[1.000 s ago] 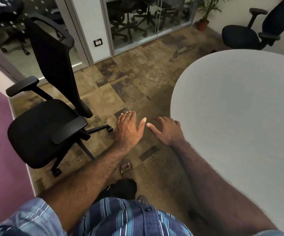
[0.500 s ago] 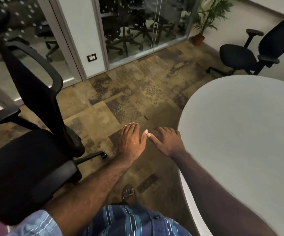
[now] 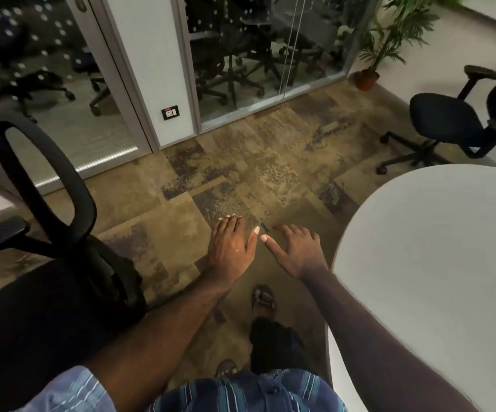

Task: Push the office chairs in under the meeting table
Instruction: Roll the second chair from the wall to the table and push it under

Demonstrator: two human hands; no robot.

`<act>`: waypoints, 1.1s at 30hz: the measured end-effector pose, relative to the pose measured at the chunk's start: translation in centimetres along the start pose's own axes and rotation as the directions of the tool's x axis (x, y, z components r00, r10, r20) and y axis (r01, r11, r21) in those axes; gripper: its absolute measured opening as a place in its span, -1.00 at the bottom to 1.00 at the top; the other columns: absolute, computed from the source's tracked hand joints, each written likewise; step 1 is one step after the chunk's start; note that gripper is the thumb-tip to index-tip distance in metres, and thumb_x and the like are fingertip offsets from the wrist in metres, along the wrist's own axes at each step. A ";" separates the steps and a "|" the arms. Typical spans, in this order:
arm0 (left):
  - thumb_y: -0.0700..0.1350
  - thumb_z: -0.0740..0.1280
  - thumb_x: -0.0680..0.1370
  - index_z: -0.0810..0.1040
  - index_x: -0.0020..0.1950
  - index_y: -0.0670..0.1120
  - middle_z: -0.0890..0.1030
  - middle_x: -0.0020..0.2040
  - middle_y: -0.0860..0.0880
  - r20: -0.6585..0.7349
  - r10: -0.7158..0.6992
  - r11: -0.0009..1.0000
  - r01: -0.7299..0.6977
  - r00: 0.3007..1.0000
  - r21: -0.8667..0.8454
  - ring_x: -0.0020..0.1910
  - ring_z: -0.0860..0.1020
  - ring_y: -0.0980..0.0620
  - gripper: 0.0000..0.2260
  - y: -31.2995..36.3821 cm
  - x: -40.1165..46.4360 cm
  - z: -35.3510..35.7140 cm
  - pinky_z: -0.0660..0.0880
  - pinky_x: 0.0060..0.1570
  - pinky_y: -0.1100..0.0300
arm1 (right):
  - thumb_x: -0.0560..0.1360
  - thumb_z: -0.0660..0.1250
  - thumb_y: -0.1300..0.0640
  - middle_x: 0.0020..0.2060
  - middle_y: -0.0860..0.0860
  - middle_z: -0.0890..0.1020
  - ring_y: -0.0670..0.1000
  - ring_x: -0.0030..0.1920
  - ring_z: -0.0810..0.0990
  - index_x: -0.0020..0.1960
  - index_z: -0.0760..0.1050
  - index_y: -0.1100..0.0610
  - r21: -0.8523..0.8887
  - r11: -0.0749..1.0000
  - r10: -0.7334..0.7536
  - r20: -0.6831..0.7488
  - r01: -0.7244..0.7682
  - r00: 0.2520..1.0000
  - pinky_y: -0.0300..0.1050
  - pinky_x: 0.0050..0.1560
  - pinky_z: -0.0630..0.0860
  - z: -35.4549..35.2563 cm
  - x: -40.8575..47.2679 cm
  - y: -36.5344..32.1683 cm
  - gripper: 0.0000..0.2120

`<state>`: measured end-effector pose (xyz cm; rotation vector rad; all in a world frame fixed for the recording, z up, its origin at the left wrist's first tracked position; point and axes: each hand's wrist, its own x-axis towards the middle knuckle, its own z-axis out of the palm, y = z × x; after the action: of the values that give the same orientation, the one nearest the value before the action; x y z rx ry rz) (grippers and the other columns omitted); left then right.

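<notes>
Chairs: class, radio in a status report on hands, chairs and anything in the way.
Left hand and right hand open, holding nothing. Near chair at left, far chair beyond table; neither pushed in. Floor between near chair and table clear.

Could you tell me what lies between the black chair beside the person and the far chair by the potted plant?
In the head view, only bare patterned carpet separates the near chair from the far chair; both open hands hover over it.

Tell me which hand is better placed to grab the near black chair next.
Probably the left hand: the near black chair sits on that side, while the right hand hovers by the white table. Both are empty.
</notes>
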<state>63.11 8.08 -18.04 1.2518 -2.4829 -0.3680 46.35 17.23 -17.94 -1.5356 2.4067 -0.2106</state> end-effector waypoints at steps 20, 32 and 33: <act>-0.08 0.25 0.76 0.63 0.33 -0.33 0.67 0.31 -0.30 -0.002 -0.122 0.992 0.122 0.992 0.029 0.38 0.59 -0.28 -0.65 -1.1 25.4 4.3 0.40 0.47 -0.21 | 0.59 -0.09 -0.58 0.49 -0.05 0.57 0.08 0.54 0.44 0.54 0.47 -0.14 0.098 0.992 -0.089 0.078 0.081 0.993 0.21 0.51 0.25 -3.6 27.9 5.8 -0.21; 0.02 0.14 0.76 0.59 0.40 -0.32 0.63 0.37 -0.30 0.015 -0.231 0.973 0.231 0.973 0.014 0.42 0.56 -0.26 -0.52 -9.6 36.0 4.6 0.37 0.53 -0.16 | 0.63 -0.04 -0.55 0.50 -0.06 0.56 0.06 0.54 0.43 0.54 0.47 -0.11 0.091 0.975 -0.213 0.109 0.203 0.971 0.23 0.53 0.25 -3.6 42.5 0.4 -0.25; 0.04 0.11 0.76 0.58 0.43 -0.31 0.61 0.40 -0.30 0.018 -0.259 0.966 0.258 0.966 0.019 0.44 0.54 -0.26 -0.50 -10.8 37.1 4.5 0.33 0.56 -0.15 | 0.64 -0.02 -0.55 0.50 -0.07 0.56 0.05 0.54 0.43 0.54 0.47 -0.11 0.089 0.972 -0.227 0.114 0.217 0.967 0.23 0.53 0.25 -3.5 43.9 -0.3 -0.26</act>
<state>48.47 -27.94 -19.53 1.5918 -2.3459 -0.4270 28.10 -22.73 -21.25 -1.7294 2.1077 -0.2416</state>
